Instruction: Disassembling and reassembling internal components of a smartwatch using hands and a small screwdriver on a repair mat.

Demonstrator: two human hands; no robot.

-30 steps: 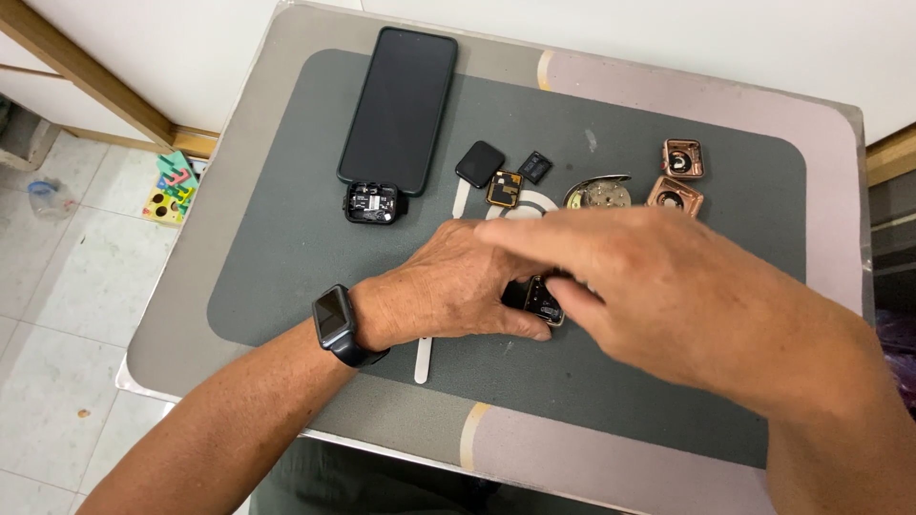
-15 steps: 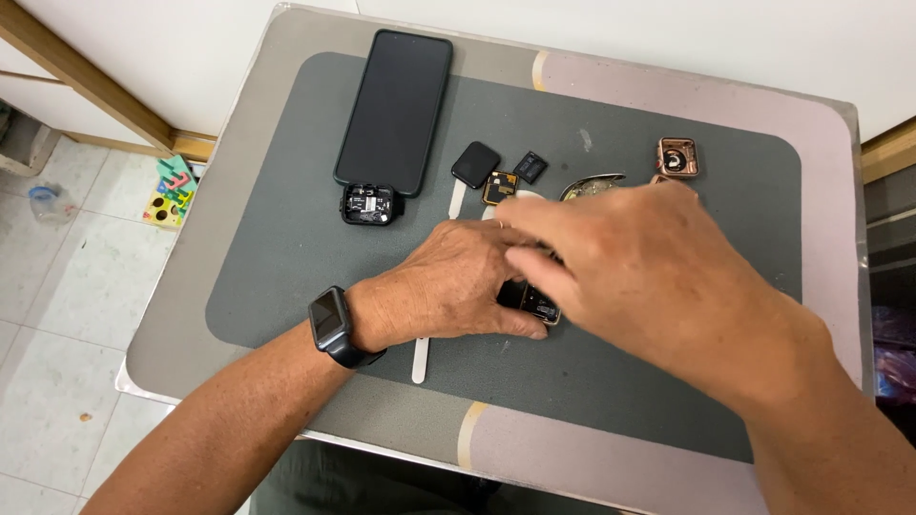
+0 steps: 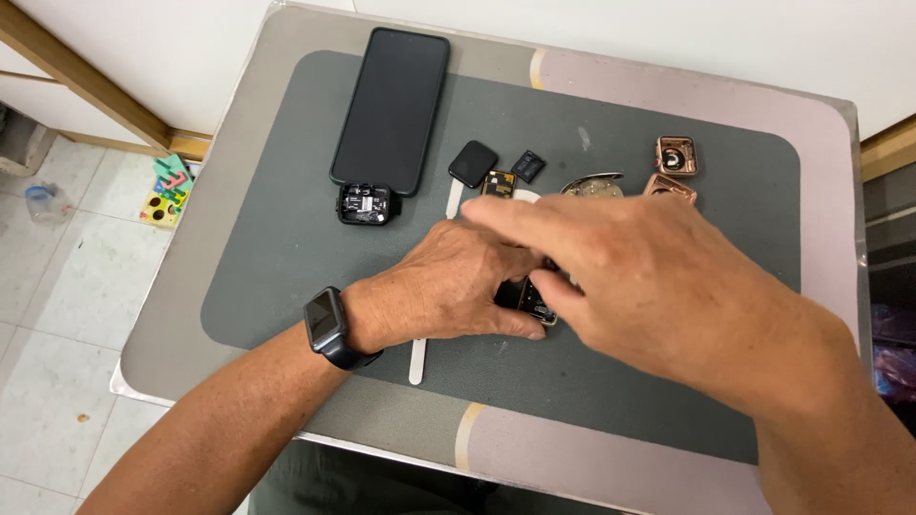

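While your left hand (image 3: 448,286) pinches the small watch part (image 3: 530,298) beside the phone (image 3: 391,110), your right hand (image 3: 649,272) covers it, grip unclear; next, steady alignment.

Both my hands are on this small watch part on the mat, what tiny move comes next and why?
Probably lift the right hand aside a little: it hides most of the small watch part that the left hand pins to the mat, so you cannot see the work.

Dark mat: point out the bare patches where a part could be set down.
Bare: the mat left of the left hand, below the phone; also the near edge under the right hand. Crowded: the opened watch cases and small parts above the hands.
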